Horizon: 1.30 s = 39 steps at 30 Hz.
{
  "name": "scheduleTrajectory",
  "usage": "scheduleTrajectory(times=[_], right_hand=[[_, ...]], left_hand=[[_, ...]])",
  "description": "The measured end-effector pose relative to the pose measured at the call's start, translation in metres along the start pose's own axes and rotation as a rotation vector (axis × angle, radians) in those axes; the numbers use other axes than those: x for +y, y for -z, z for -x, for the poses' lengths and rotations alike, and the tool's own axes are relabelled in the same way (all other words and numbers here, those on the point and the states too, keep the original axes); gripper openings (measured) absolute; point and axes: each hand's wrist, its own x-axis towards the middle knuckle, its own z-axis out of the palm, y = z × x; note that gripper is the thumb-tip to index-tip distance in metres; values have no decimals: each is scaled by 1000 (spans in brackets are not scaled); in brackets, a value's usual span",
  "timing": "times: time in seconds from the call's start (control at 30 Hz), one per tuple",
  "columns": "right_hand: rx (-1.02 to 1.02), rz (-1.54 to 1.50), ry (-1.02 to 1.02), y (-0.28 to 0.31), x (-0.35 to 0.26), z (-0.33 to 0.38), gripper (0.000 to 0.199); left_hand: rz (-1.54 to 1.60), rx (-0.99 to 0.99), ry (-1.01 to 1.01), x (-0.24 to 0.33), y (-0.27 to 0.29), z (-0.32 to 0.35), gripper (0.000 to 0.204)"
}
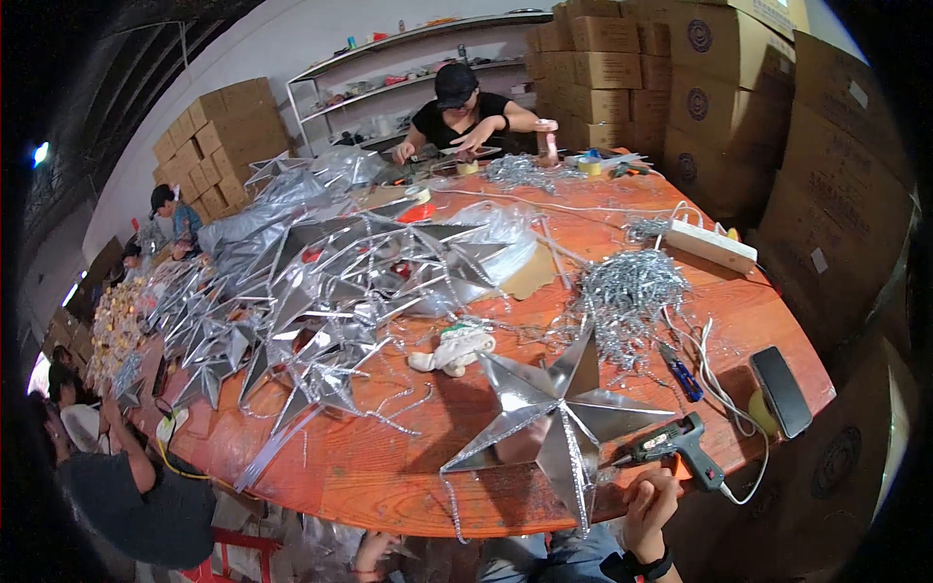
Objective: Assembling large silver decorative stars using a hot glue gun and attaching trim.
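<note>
A large silver foil star (559,403) lies at the near table edge, with glittery silver trim (567,437) along some of its ridges. One loose strand hangs down from its left point. My right hand (649,507) is closed at the table edge, just right of the star's lower point; whatever its fingers hold is hidden. Right above it a grey glue gun (685,449) lies with its nozzle toward the star. My left hand (377,549) is low, below the table edge, and its fingers are too small and partly hidden to read.
Silver stars (330,282) pile up at left. Beyond my star lie a white glove (457,350) and tangled silver trim (632,291). At right are blue-handled pliers (683,374), a phone (780,392), cords and a power strip (709,243). A co-worker (457,112) works opposite; others sit left.
</note>
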Motion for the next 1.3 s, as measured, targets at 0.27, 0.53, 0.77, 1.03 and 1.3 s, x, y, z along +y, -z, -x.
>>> scheduleTrajectory(times=[0.27, 0.53, 0.77, 1.03, 1.3], right_hand=[[92, -56, -114, -5, -6, -11, 15], [10, 80, -37, -9, -12, -8, 5], [27, -176, -193, -10, 9, 5, 25], [24, -211, -183, -7, -1, -9, 17], [52, -103, -74, -15, 8, 2, 10]], left_hand=[[339, -229, -44, 154, 10, 189, 16], [71, -178, -1560, 267, -45, 173, 12], [294, -230, -1839, 344, -99, 185, 24], [412, -417, -1730, 369, -122, 206, 26], [562, -354, -1615, 360, -121, 208, 17]])
